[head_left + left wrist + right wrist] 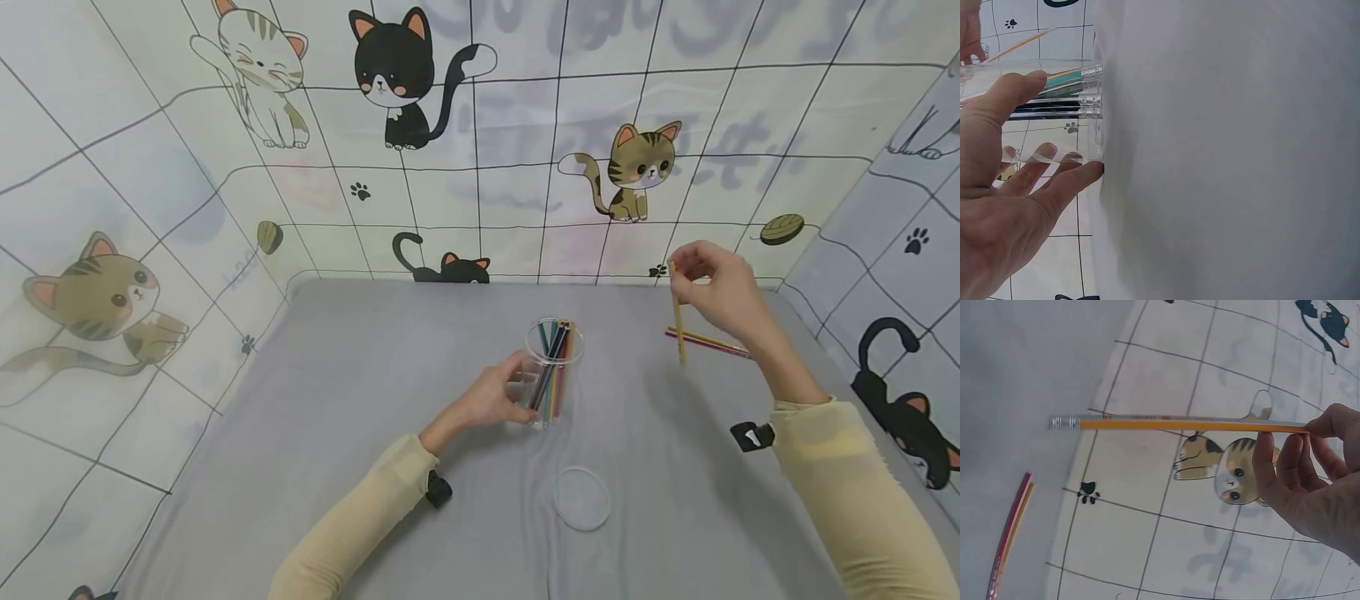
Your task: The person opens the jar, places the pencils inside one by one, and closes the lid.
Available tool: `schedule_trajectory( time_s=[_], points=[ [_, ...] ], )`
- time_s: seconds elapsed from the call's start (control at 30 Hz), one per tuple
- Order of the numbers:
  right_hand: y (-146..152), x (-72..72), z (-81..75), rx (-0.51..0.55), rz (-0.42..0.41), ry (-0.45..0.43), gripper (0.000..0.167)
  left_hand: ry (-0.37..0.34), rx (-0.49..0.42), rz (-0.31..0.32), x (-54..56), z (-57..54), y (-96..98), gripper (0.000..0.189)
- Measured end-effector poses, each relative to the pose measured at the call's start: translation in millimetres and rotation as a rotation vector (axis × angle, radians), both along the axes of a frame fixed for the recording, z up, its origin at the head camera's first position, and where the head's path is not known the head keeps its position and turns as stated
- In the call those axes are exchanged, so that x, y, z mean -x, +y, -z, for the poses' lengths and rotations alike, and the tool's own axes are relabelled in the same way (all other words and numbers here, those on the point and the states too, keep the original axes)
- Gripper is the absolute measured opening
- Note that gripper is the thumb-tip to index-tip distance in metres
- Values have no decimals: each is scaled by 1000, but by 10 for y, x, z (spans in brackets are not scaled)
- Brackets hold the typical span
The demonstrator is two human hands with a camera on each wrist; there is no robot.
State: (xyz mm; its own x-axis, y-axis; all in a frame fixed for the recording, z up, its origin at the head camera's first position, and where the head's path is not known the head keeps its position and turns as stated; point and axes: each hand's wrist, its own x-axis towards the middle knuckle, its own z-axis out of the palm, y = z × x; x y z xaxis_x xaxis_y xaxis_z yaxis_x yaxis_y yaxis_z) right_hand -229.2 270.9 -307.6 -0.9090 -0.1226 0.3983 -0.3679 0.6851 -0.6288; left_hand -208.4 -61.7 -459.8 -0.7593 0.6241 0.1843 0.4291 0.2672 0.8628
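My left hand [491, 393] grips a clear plastic cup [531, 392] from its left side, thumb and fingers curled round the wall. Several pencils [553, 354] in teal, black, yellow and red lean inside it; their metal ends sit at the cup's bottom in the left wrist view. Off to the right and above the table, my right hand [716, 287] pinches a yellow pencil [1166, 424] by one end. That pencil hangs nearly upright, its metal ferrule end down. Below the hand, a red pencil [1010, 534] and a yellow pencil [1016, 537] lie side by side on the table.
A round clear lid [583, 500] lies on the grey cloth table [360, 358] in front of the cup. Behind the table's far edge stands a cloth backdrop [517, 192] printed with cats and grid lines, with more at both sides.
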Motion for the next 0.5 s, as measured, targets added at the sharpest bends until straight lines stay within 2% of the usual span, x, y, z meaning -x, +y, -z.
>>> schedule_trajectory(
  time_s=[0.13,0.3,0.5],
  points=[
    [-51,-38,-115,92,-14,13,17,11,12,-5,7,10,-8,85],
    [-89,-73,-247,206,-51,59,17,5,24,-4,-10,-29,-11,82],
    [-118,-113,-342,278,-95,67,17,12,31,-2,-18,-50,-9,82]
  ],
)
